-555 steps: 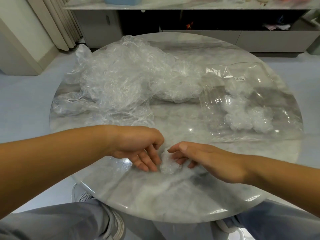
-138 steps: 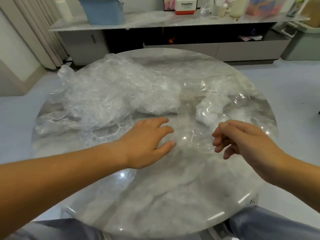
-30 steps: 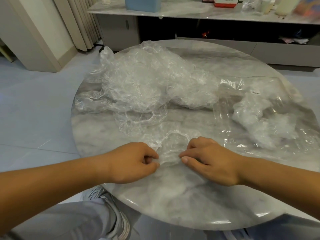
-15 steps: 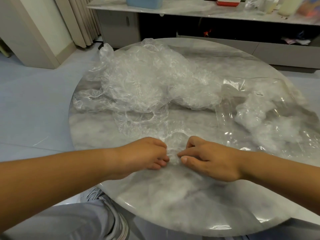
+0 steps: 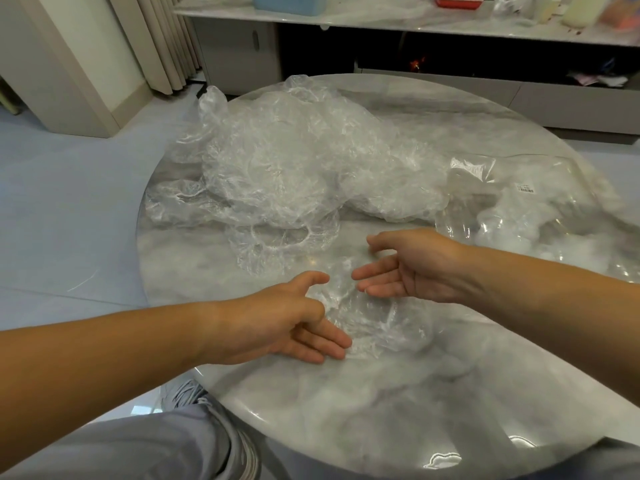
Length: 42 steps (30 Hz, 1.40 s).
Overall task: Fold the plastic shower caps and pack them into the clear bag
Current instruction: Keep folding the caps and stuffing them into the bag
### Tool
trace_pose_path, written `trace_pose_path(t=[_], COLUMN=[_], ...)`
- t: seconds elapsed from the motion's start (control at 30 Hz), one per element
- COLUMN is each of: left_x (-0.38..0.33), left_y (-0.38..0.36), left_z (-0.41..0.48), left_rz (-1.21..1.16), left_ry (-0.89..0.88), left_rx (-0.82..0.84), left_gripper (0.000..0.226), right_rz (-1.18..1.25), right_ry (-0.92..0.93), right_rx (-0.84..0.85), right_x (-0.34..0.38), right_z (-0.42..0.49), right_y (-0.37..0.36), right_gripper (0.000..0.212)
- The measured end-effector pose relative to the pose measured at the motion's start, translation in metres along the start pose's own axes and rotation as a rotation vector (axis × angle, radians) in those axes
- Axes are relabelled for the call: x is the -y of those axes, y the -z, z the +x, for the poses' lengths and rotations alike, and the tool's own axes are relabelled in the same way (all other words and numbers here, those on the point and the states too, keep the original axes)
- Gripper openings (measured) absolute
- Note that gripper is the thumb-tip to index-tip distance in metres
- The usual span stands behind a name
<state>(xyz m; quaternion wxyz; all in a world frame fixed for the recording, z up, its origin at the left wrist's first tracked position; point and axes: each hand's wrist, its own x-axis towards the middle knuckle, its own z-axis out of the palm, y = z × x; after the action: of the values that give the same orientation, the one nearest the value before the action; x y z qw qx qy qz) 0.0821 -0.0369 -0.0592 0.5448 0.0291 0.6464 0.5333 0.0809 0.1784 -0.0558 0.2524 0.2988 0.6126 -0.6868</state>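
Both hands have been drawn apart and opened: the left hand (image 5: pixel 277 323) and right hand (image 5: pixel 408 268) are held flat-fingered, with nothing gripped. Between them the shower cap (image 5: pixel 374 320) is left loosely crumpled on the counter (image 5: pixel 381 410), so its fold is judged unfinished. Beyond it, the pile of caps (image 5: pixel 294 168) and the clear bag (image 5: pixel 536 209) are seen.

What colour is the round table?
Grey and white marble table, seen clearly in the head view.

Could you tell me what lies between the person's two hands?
In the head view, a crumpled clear shower cap lies on the table between the left hand and the right hand.
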Motion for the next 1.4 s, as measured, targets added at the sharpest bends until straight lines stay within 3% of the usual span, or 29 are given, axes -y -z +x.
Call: trace_pose_path(t=[0.1, 0.37, 0.6, 0.77, 0.9, 1.03, 1.1, 1.2, 1.3, 1.4], left_x=[0.001, -0.002, -0.002, -0.016, -0.026, -0.010, -0.003, 0.000, 0.002, 0.005], left_y=[0.000, 0.004, 0.012, 0.014, 0.004, -0.002, 0.002, 0.009, 0.009, 0.006], left_z=[-0.001, 0.002, -0.003, -0.014, -0.019, -0.012, -0.011, -0.011, -0.010, -0.008], left_rz=[0.002, -0.117, -0.138, 0.030, 0.155, 0.275, 0.241, 0.160, 0.190, 0.307], left_ry=[0.002, -0.045, -0.001, -0.066, -0.104, 0.079, 0.143, 0.180, 0.190, 0.178], left_rx=[0.025, 0.003, 0.123, 0.070, 0.068, 0.020, -0.002, 0.048, 0.084, 0.084], left_gripper=[0.100, 0.091, 0.099, 0.082, 0.055, 0.030, 0.027, 0.034, 0.057, 0.067], right_rz=[-0.051, -0.325, -0.597, -0.661, -0.759, -0.764, -0.724, -0.572, -0.696, -1.324], right_ry=[-0.032, 0.235, 0.199, 0.228, 0.253, 0.238, 0.196, 0.202, 0.473, 1.041], right_rx=[0.029, 0.080, 0.156, 0.163, 0.219, 0.228, 0.216, 0.205, 0.080, 0.062], right_x=[-0.003, -0.019, -0.064, -0.067, -0.069, -0.070, -0.068, -0.062, -0.054, -0.051], right_z=[-0.005, -0.060, -0.063, -0.056, -0.052, -0.052, -0.053, -0.053, -0.058, -0.064], right_y=[0.005, 0.005, 0.013, 0.010, 0.006, 0.005, 0.007, 0.010, 0.010, 0.013], right_gripper=[0.032, 0.031, 0.030, 0.061, 0.056, 0.044, 0.030, 0.034, 0.022, 0.030])
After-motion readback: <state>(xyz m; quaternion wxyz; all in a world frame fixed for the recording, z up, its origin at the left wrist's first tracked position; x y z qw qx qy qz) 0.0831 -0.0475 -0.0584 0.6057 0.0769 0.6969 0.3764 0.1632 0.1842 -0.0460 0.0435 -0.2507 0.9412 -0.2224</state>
